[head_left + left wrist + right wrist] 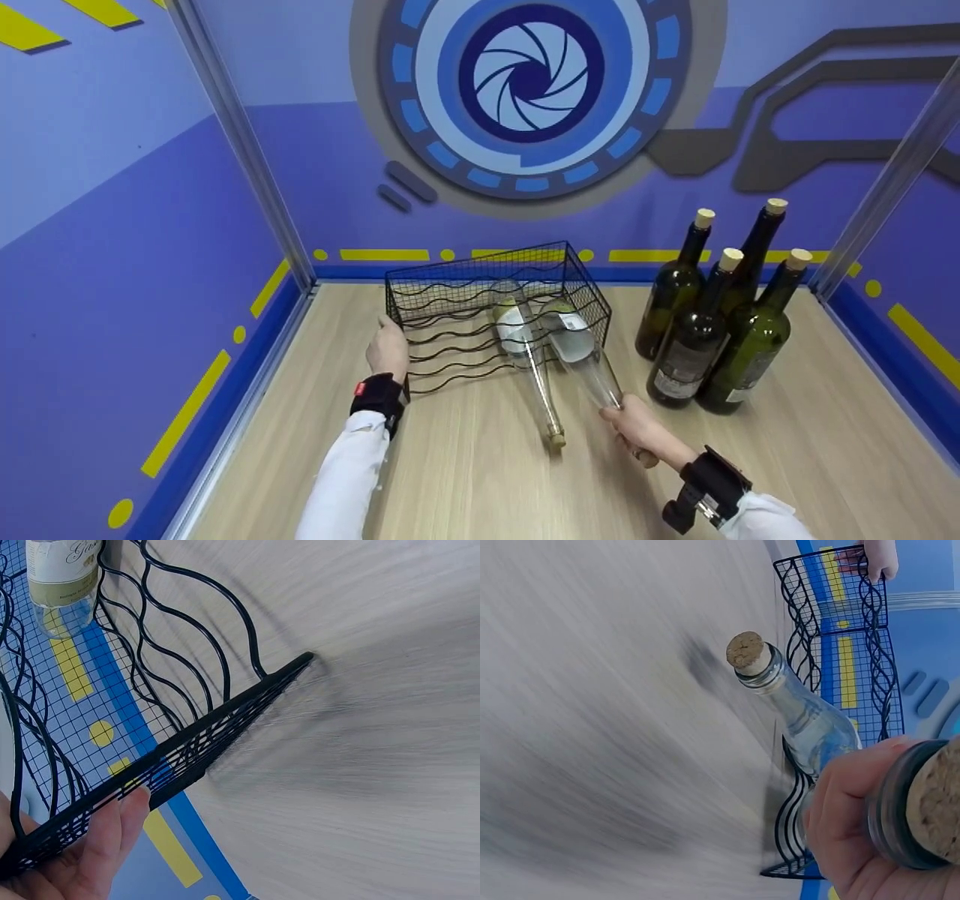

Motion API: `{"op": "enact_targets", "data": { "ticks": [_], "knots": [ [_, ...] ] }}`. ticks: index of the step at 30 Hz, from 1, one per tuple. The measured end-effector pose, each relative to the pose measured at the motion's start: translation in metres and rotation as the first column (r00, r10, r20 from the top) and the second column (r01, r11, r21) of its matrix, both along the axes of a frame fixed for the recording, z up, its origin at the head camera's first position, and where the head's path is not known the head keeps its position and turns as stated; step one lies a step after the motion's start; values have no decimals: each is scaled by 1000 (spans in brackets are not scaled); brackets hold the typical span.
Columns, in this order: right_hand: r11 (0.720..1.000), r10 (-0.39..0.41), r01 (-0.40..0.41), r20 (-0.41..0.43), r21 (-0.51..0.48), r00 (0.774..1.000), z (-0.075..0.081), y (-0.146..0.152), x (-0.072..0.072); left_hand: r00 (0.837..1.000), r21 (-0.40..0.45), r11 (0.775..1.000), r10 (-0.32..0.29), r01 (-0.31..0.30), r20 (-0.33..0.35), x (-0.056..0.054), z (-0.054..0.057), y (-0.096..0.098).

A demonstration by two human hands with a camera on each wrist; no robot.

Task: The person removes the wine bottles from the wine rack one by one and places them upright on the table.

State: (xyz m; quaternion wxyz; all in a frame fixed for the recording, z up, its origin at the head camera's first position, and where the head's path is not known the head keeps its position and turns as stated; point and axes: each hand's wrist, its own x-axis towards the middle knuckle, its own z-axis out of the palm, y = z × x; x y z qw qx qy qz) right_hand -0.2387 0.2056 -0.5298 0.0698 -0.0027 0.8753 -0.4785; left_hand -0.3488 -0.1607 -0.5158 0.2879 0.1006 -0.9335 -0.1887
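Observation:
A black wire bottle rack [450, 330] with wavy rungs and mesh sides stands on the table. My left hand [388, 346] grips its left end panel, fingertips [136, 802] against the mesh in the left wrist view. One clear corked bottle [536, 375] with a white label lies in the rack, its neck sticking out toward me. To the right of it, a second clear bottle [581, 349] lies slanted, base among the rungs near the right end. My right hand [637, 426] holds this one round the neck, its cork [939, 802] showing beyond the fist.
Several dark green corked bottles [686, 352] stand upright in a cluster to the right of the rack, close to my right hand. A patterned blue wall [315, 172] rises right behind the rack, with side walls left and right. The wooden table [480, 480] runs toward me.

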Motion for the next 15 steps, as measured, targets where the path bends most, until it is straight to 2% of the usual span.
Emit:
{"op": "enact_targets", "data": {
  "ticks": [6, 11, 15],
  "knots": [
    [996, 12, -16, 48, 86, 999, 12, 7, 8, 1000, -16, 1000, -4, 4, 11, 0, -1, 0],
    [996, 9, -16, 92, 83, 996, 22, 11, 16, 1000, -2, 1000, -6, 6, 12, 0, -1, 0],
    [994, 67, -73, 71, 82, 995, 30, 16, 23, 1000, 9, 1000, -4, 3, 28, 0, 1, 0]
  ]
}}
